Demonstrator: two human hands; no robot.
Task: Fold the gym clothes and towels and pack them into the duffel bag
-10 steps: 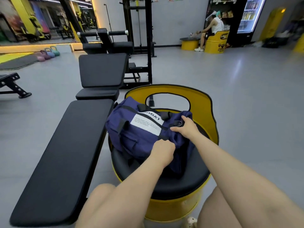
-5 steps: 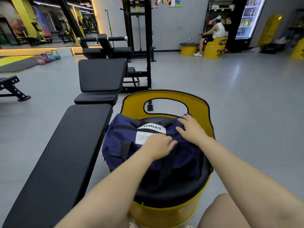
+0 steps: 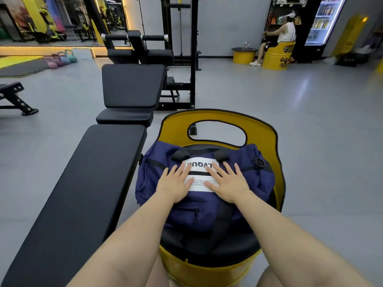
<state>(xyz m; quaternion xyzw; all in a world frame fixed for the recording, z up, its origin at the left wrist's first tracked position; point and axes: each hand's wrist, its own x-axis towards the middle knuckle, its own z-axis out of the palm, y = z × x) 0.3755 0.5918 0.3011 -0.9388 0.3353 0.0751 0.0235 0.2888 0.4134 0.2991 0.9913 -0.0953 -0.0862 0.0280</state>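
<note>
Navy fabric of the duffel bag [image 3: 207, 208] now lies flatter and more centred on the black cushion of the yellow barrel seat [image 3: 267, 137], with the white label [image 3: 202, 179] facing up at you; half a second ago the bag was bunched to the left and the label was smaller and further from you. Your left hand [image 3: 175, 186] was then curled on the bag top, and now it is spread flat. Your right hand [image 3: 227, 186] has moved from the far edge of the bag to the right part of the label. Both hands press palm-down on the bag, side by side, the fingers [image 3: 182, 169] straight and a little apart, gripping nothing. Both forearms reach forward from the bottom of the view. Beside the seat, on your left, stands the long black bench [image 3: 68, 204].
</note>
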